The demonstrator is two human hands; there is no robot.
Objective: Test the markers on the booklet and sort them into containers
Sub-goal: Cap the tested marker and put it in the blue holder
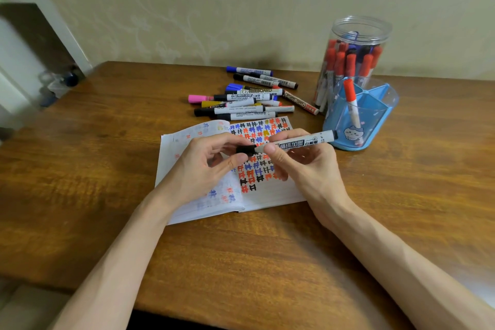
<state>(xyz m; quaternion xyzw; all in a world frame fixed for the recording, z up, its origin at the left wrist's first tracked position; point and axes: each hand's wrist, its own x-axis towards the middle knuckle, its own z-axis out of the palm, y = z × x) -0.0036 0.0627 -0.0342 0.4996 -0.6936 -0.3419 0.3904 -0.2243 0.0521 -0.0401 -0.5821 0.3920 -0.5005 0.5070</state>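
An open booklet (187,169) lies on the wooden table, its right page covered with red, blue and black test marks. Above it I hold a white marker (302,141) with a black cap (245,149), lying level. My left hand (203,166) pinches the black cap. My right hand (302,166) grips the white barrel. Whether the cap sits fully on the barrel I cannot tell. Behind the booklet lies a pile of several loose markers (246,100). A blue holder (359,118) at the right has one red-capped marker (352,104) in it. A clear jar (359,32) behind it holds several red and blue markers.
The wooden table (93,169) ends at a wall behind the markers. Its front edge runs below my forearms. A white shelf unit (40,21) stands at the far left, with some clear items on the floor beside it.
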